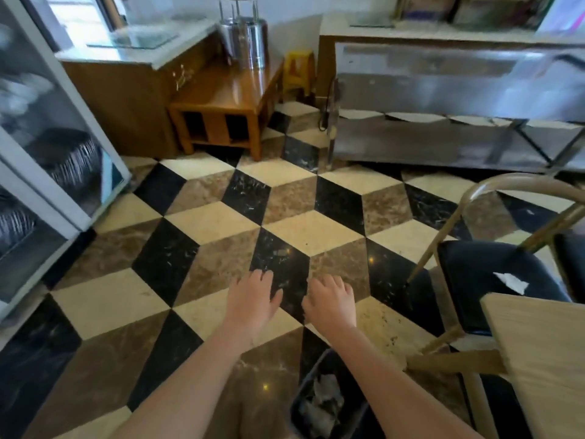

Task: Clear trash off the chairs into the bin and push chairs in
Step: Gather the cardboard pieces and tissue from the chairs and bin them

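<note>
A chair (493, 185) with a tan metal frame and black padded seat stands at the right, pulled out from a light wooden table (544, 359). A crumpled white paper scrap (511, 282) lies on the seat. A dark bin (326, 403) holding crumpled paper sits on the floor at the bottom, between my forearms. My left hand (251, 299) and my right hand (332, 304) are both stretched out over the floor, fingers apart, holding nothing. Both hands are left of the chair and apart from it.
The floor is patterned in black, cream and brown tiles. A glass-door cabinet (47, 153) stands at the left. A low wooden table (228, 103) carrying a steel urn (245, 39), a yellow stool (299, 71) and a steel counter (459, 99) line the far wall.
</note>
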Tool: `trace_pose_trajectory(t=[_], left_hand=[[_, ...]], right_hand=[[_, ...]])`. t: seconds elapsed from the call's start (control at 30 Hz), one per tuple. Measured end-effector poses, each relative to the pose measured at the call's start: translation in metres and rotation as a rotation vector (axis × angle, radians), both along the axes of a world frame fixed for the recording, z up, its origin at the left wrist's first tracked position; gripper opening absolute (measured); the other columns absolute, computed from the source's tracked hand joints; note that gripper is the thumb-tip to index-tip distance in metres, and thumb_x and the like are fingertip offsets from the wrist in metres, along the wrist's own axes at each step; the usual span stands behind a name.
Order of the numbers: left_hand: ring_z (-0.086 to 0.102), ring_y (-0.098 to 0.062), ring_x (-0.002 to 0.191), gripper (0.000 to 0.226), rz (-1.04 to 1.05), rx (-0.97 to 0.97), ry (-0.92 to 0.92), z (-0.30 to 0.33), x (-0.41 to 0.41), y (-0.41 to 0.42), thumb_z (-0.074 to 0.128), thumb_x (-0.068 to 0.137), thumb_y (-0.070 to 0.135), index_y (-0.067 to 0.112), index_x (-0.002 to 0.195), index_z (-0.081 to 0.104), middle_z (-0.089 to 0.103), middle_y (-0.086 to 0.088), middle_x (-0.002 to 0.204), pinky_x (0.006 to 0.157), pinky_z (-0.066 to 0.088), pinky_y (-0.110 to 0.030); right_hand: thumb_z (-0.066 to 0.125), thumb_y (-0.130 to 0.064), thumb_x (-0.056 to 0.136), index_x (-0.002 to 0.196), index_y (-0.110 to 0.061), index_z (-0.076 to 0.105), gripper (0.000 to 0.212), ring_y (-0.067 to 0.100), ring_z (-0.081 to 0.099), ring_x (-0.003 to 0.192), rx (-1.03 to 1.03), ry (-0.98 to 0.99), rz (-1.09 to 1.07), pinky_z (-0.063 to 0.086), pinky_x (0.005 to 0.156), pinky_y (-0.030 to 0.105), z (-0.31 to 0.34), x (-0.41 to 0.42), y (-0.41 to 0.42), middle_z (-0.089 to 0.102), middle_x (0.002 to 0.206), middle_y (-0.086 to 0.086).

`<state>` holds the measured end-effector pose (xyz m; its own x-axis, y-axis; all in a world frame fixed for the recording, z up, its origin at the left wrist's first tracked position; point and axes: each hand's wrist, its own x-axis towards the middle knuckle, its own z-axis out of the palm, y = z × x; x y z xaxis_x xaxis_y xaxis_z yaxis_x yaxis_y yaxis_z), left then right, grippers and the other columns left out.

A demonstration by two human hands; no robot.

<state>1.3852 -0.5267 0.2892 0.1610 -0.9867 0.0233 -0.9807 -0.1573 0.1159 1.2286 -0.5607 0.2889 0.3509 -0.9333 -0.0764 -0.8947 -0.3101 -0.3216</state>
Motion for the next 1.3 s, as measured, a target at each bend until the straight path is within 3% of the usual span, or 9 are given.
trace_pose_trajectory(t=[0.37,0.57,0.83,1.07,1.2,1.3], left_hand=[[0.054,-0.016,0.114,0.044,-0.203,-0.027,-0.022,0.034,0.142,-0.102,0.040,0.093,0.049,0.020,0.126,0.049,0.058,0.001,0.125,0.100,0.041,-0.035],[0.053,-0.018,0.115,0.046,-0.275,0.000,0.007,0.040,0.181,-0.175,0.039,0.093,0.048,0.018,0.128,0.048,0.058,-0.001,0.126,0.098,0.041,-0.037],[0.056,-0.019,0.111,0.046,-0.428,-0.028,-0.019,0.039,0.153,-0.296,0.040,0.092,0.047,0.018,0.126,0.049,0.060,-0.001,0.121,0.097,0.041,-0.038],[0.048,-0.020,0.122,0.051,-0.528,-0.018,-0.003,0.042,0.085,-0.459,0.037,0.094,0.046,0.016,0.135,0.042,0.053,-0.004,0.133,0.100,0.037,-0.037],[0.051,-0.020,0.118,0.050,-0.553,-0.052,0.000,0.051,0.047,-0.540,0.039,0.094,0.045,0.015,0.134,0.044,0.056,-0.004,0.128,0.097,0.040,-0.036],[0.053,-0.021,0.114,0.050,-0.588,-0.052,0.018,0.051,0.025,-0.595,0.042,0.093,0.044,0.014,0.132,0.046,0.059,-0.005,0.124,0.094,0.042,-0.036]], right_hand=[[0.044,-0.039,0.094,0.126,-0.023,0.051,0.036,0.021,0.046,0.123,-0.070,-0.016,-0.209,0.033,0.107,0.041,0.038,0.129,-0.093,0.055,0.131,0.000],[0.047,-0.039,0.093,0.127,-0.026,0.051,0.037,0.019,0.045,0.125,-0.082,-0.029,-0.321,0.031,0.108,0.040,0.043,0.156,-0.137,0.055,0.132,-0.001],[0.049,-0.037,0.092,0.127,-0.021,0.052,0.038,0.021,0.044,0.124,-0.097,-0.005,-0.436,0.032,0.106,0.040,0.037,0.137,-0.238,0.054,0.132,0.001],[0.050,-0.036,0.091,0.122,-0.020,0.053,0.035,0.023,0.049,0.117,-0.122,-0.053,-0.495,0.037,0.098,0.038,0.034,0.077,-0.390,0.058,0.124,0.002],[0.049,-0.032,0.090,0.108,-0.018,0.056,0.024,0.025,0.051,0.108,-0.126,-0.061,-0.530,0.039,0.092,0.038,0.041,0.038,-0.468,0.060,0.113,0.004],[0.050,-0.032,0.089,0.112,-0.018,0.055,0.027,0.026,0.050,0.109,-0.114,-0.045,-0.559,0.038,0.093,0.038,0.043,0.016,-0.522,0.060,0.115,0.005]])
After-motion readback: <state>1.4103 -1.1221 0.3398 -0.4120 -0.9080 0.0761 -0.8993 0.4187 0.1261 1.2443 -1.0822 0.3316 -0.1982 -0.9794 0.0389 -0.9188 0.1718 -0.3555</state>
